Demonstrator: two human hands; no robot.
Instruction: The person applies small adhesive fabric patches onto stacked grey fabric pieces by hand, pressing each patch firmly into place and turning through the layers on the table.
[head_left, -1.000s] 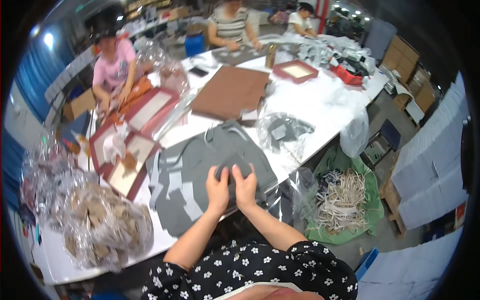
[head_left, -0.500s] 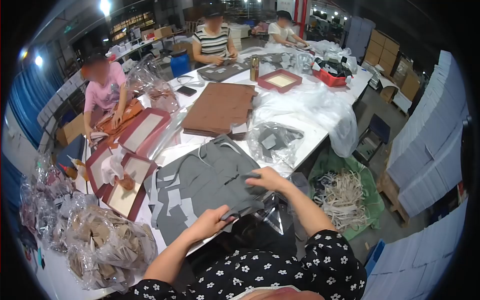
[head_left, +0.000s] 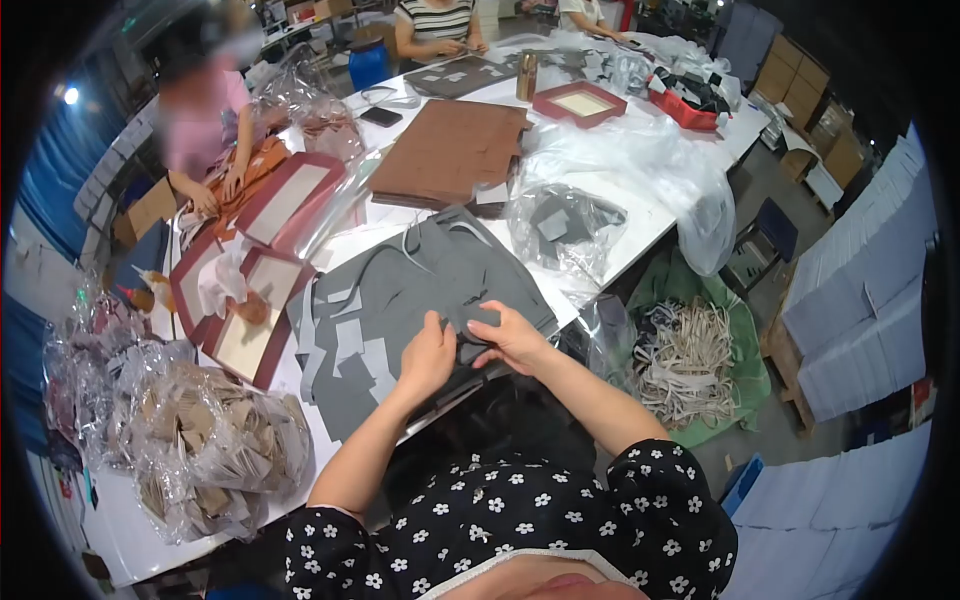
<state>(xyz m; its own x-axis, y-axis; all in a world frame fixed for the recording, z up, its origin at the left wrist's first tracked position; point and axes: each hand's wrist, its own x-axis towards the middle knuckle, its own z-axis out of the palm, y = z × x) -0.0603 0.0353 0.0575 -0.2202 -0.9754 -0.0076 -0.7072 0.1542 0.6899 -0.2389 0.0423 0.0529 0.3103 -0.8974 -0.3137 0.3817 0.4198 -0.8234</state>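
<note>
Grey fabric pieces (head_left: pixel 400 290) lie in a broad pile at the table's near edge, with lighter grey patches (head_left: pixel 350 350) on their left part. My left hand (head_left: pixel 430 352) is at the front of the pile, fingers closed on the grey fabric. Just right of it, my right hand (head_left: pixel 508 338) rests at the same fabric with thumb and fingers apart. A thin grey strap (head_left: pixel 405 250) curves over the top of the pile. Small dark marks show on the fabric above my right hand.
Behind the pile sits a brown stack (head_left: pixel 450 150). Red trays (head_left: pixel 265 345) and bagged brown pieces (head_left: pixel 205 430) are at left. A plastic bag with grey pieces (head_left: pixel 565 225) lies at right. A green sack of straps (head_left: pixel 690 370) stands on the floor. Co-workers (head_left: pixel 205 130) sit across the table.
My hands, together over the pile and then spread apart, have come close together again at its front edge. My right hand has moved left and opened. The camera view has tilted down.
</note>
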